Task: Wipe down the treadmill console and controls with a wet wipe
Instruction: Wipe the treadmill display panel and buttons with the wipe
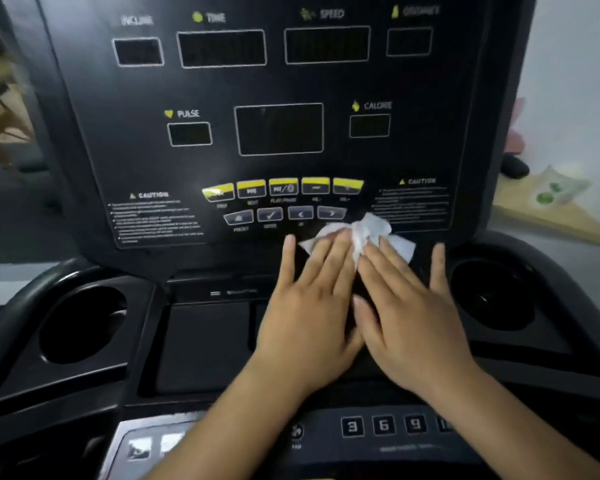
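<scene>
The black treadmill console (278, 81) fills the view, with dark display windows above and a row of yellow buttons (283, 188) lower down. A crumpled white wet wipe (369, 232) lies against the console's lower edge, just right of the arrow buttons (316, 213). My left hand (309, 306) lies flat with straight fingers, its fingertips pressing the wipe's left part. My right hand (406, 306) lies flat beside it, fingers spread, pressing the wipe's right part. The two hands touch along their inner edges.
Round cup holders sit at the left (84, 323) and right (492, 292) of the console tray. Numbered speed keys (383, 425) run along the near panel under my right forearm. A pack of wipes (561, 188) lies on a surface beyond the right edge.
</scene>
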The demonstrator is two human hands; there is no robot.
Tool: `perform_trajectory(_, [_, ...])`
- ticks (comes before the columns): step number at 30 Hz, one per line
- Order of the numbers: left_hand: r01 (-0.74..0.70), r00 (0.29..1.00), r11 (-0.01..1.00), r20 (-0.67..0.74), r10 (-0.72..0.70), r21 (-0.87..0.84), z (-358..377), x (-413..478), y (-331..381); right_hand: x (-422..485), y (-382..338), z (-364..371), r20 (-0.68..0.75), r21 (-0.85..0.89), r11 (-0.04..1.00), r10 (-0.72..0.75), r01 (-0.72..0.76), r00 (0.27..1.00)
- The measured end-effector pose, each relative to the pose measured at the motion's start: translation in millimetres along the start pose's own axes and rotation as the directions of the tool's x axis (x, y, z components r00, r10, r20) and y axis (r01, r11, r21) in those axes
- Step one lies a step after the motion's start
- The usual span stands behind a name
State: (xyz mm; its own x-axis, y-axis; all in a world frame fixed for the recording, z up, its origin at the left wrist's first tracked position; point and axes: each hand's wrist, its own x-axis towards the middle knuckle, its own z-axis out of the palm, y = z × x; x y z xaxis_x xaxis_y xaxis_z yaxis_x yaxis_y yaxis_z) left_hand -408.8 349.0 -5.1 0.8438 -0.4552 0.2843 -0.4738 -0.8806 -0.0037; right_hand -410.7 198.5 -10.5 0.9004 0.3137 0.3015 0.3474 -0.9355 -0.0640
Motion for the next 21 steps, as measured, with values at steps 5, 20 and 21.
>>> perform_trajectory(5, [-0.023, 0.998, 1.000, -0.064, 0.024, 0.016, -11, 60, 5, 35, 34, -19, -0.103, 0.002, 0.997, 0.078, -0.078, 0.992])
perform_trajectory(20, [-0.194, 0.981, 0.977, 0.028, 0.192, 0.088, 12, 78, 63, -14, 75, -8, -0.078, 0.159, 0.957, 0.256, -0.241, 0.964])
perform_trajectory(21, [-0.214, 0.976, 0.972, 0.071, 0.207, 0.102, 17, 64, 64, -25, 68, -6, -0.035, 0.199, 0.947, 0.264, -0.252, 0.964])
